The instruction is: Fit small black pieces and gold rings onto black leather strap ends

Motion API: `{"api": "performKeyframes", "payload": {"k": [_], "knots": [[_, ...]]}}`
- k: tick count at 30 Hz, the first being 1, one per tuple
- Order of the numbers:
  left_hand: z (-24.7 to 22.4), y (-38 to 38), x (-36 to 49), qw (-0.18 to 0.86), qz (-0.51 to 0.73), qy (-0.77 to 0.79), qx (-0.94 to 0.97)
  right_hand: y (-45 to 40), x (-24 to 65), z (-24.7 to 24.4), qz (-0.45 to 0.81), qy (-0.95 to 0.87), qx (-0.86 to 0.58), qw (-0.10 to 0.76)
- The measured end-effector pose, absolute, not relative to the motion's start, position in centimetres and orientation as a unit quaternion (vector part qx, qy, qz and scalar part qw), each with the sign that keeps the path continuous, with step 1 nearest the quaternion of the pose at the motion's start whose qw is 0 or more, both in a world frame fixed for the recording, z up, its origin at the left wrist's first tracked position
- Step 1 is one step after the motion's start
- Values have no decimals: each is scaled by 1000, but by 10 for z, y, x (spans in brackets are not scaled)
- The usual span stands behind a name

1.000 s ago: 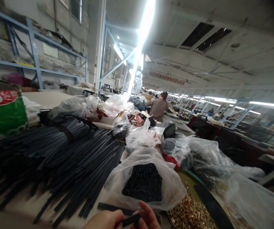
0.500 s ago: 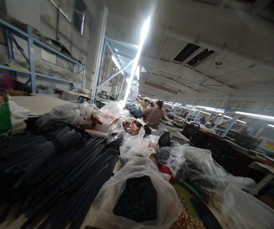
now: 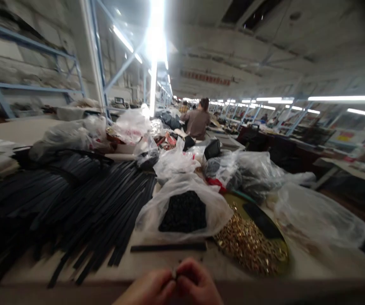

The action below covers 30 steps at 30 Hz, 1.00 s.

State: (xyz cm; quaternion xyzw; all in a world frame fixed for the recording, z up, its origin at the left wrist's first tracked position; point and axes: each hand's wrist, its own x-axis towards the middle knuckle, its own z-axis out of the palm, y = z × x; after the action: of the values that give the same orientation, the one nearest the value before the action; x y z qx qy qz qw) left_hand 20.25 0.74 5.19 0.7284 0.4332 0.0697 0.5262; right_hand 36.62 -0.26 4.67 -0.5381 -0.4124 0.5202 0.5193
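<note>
My left hand [image 3: 152,288] and my right hand [image 3: 198,281] meet at the bottom centre, at the table's front edge. The fingers of both are pinched together around something small and dark that I cannot make out. Just beyond them a short black strip [image 3: 169,247] lies crosswise on the table [image 3: 150,264]. Behind the strip sits an open clear plastic bag [image 3: 217,212] full of small black pieces [image 3: 183,212]. To the right is a yellow-green tray [image 3: 280,237] with many gold metal pieces [image 3: 249,241]. A large bundle of long black strips [image 3: 84,212] covers the left side.
More clear plastic bags [image 3: 252,165] are heaped farther back, and another bag [image 3: 322,216] lies at the right. Blue metal shelving [image 3: 33,88] stands at the left. A person [image 3: 197,120] in a brownish top is farther down the row.
The view has tilted down, so the tray, the crosswise strip and the table's front edge show more fully. Both my hands have come into view at the bottom.
</note>
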Motion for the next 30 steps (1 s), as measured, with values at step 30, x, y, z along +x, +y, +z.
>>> {"api": "performKeyframes", "payload": {"k": [30], "knots": [[32, 39, 232, 645, 64, 452, 612, 34, 530, -10, 106, -524, -832, 145]]}}
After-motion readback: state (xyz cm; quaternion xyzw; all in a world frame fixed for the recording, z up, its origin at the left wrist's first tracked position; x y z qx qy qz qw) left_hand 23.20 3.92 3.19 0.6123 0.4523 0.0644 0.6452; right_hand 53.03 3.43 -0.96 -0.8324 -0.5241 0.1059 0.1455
